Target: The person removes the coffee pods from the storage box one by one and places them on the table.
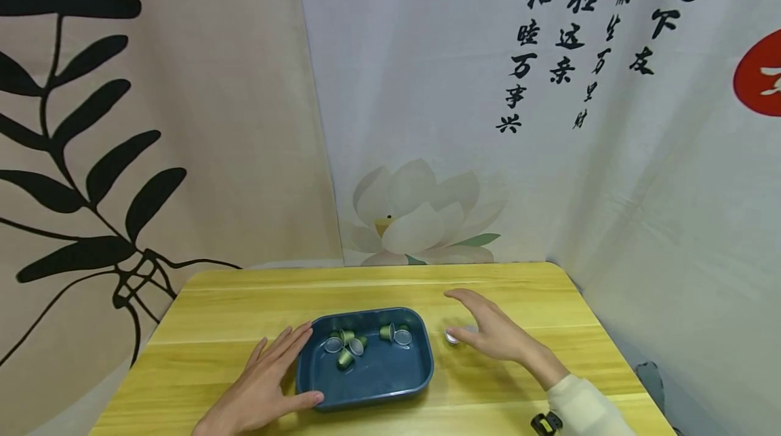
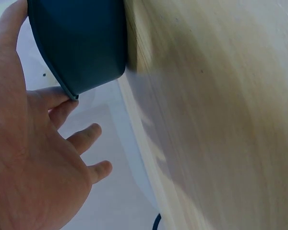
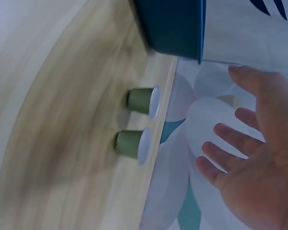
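A dark blue tray [image 1: 390, 375] stands on the table with several green coffee capsules [image 1: 345, 359] with silvery lids lying inside it. My left hand [image 1: 262, 382] is at the tray's left end, fingertips on the far corner and thumb near the front corner, fingers mostly straight. To the right of the tray, my right hand [image 1: 497, 333] hovers with thumb and fingers spread and nothing between them. Below it, two green capsules, one nearer [image 3: 143, 100] and one farther from the tray [image 3: 129, 143], stand lid up on the table; the head view mostly hides them.
The yellow wood-grain table [image 1: 488, 395] ends at a back edge against a printed cloth backdrop [image 1: 427, 117]. A cloth with dark leaves [image 1: 110, 171] hangs at the left. A black band [image 1: 546, 424] is on the right sleeve.
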Demonstrator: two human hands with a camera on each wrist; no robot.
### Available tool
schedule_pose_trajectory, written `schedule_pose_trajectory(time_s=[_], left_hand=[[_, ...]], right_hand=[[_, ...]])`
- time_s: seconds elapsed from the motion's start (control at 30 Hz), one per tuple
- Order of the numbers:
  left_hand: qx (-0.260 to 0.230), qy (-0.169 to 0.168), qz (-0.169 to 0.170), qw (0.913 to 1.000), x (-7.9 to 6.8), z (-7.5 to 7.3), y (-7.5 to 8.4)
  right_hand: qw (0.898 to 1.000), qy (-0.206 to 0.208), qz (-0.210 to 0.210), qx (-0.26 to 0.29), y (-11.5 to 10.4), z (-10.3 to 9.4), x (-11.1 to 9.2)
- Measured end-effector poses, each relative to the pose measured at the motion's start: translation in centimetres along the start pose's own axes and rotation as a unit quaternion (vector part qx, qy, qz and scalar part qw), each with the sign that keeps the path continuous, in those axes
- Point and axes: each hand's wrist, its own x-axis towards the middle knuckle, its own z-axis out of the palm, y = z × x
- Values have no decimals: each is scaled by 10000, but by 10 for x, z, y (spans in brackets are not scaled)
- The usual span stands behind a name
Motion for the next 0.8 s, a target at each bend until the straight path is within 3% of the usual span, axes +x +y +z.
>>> schedule_pose_trajectory(time_s=[0.5, 0.63, 0.67, 0.8], left_hand=[[29, 61, 64, 10000, 0, 2, -2], [1, 102, 102, 9999, 0, 2, -2], [4, 99, 102, 9999, 0, 2, -2], [-14, 81, 88, 9999, 0, 2, -2]], right_hand=[[9986, -304, -433, -48, -40, 7, 17], [9969, -351, -688, 157, -44, 11, 22], [9954, -339, -888, 108, -24, 24, 29], [9931, -477, -1055, 170, -30, 27, 35]])
